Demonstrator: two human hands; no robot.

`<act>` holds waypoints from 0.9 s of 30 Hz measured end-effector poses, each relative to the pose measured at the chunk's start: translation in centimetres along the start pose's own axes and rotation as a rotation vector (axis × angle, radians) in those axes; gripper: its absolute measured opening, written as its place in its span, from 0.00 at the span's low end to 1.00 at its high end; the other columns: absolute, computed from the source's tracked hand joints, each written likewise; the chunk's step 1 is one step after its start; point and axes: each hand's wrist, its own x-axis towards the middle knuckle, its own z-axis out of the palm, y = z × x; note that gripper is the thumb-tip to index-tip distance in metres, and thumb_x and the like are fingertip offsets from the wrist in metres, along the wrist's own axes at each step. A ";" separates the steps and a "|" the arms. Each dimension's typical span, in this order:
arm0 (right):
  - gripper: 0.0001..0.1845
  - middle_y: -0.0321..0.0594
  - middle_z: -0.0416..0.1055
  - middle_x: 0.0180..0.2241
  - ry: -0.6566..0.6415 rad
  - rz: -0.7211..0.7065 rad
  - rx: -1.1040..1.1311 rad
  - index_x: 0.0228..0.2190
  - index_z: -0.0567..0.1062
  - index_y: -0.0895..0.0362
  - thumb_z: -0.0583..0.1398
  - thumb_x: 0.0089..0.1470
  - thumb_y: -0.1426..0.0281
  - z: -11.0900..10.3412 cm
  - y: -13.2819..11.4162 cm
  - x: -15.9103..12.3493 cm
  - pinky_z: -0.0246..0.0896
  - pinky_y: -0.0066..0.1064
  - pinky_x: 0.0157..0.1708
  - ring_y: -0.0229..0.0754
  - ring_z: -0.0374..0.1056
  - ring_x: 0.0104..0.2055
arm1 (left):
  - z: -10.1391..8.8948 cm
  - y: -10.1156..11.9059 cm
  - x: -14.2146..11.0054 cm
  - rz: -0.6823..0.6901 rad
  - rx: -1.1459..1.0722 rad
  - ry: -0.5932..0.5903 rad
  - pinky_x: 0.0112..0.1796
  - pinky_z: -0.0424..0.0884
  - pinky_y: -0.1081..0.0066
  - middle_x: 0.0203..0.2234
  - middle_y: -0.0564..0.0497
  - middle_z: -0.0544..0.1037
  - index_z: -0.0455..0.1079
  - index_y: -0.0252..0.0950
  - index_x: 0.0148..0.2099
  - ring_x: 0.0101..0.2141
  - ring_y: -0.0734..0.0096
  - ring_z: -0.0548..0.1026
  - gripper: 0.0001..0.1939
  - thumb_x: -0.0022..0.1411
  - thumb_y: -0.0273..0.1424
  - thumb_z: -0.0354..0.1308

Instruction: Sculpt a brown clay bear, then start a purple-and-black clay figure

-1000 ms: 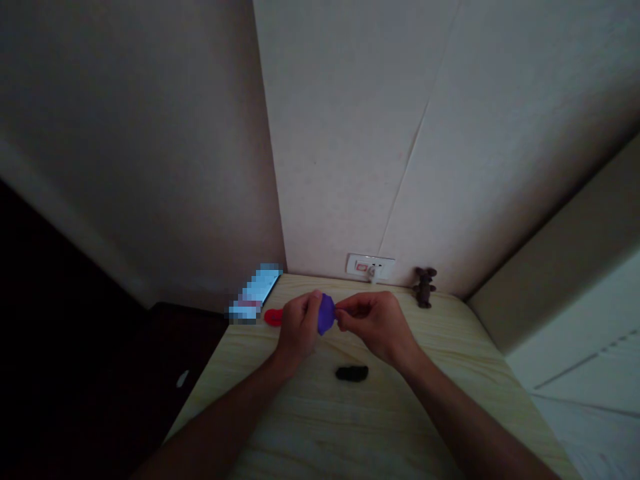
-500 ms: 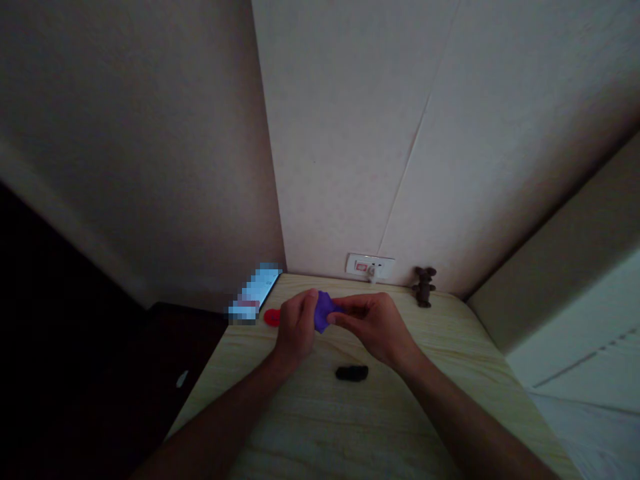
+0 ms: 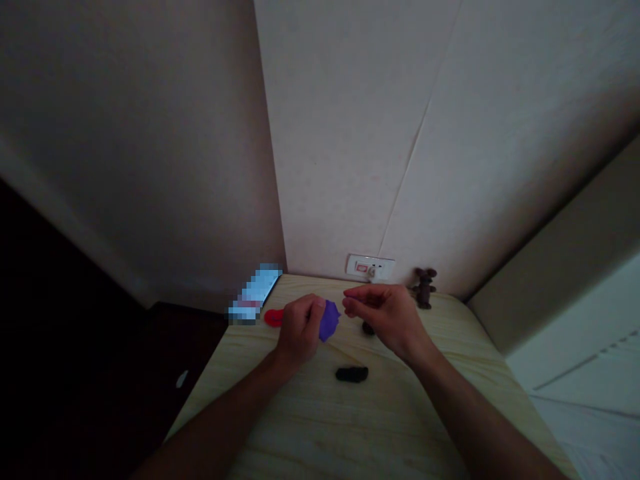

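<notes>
My left hand (image 3: 300,327) is closed around a flat, ragged-edged piece of purple modelling clay (image 3: 329,321), which sticks out to the right past the thumb. Just right of it, my right hand (image 3: 385,313) is raised with thumb and fingertips pinched together, apart from the purple piece. Whether a small bit sits in that pinch I cannot make out. Partly behind the left hand lies a flat red piece (image 3: 273,318). A dark round lump (image 3: 369,328) shows below the right hand, and a black elongated piece (image 3: 352,374) lies nearer to me.
A small brown figure with round ears (image 3: 424,288) lies at the back right of the wooden table (image 3: 310,427). At the back left a phone (image 3: 257,293) with a blurred lit screen leans up. A wall socket with a switch (image 3: 370,267) sits just above the table's back edge.
My right hand has come off the purple clay and moved slightly right and up, uncovering the dark round lump. The left hand keeps its hold and has shifted slightly.
</notes>
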 end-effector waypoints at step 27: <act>0.09 0.36 0.78 0.21 -0.035 -0.032 0.074 0.26 0.83 0.57 0.71 0.45 0.64 1.2 -0.2 -0.6 0.69 0.29 0.26 0.37 0.72 0.22 | 1.1 0.3 -0.7 -0.197 -0.199 0.063 0.26 0.62 0.66 0.18 0.53 0.66 0.62 0.41 0.22 0.23 0.68 0.65 0.23 0.68 0.45 0.50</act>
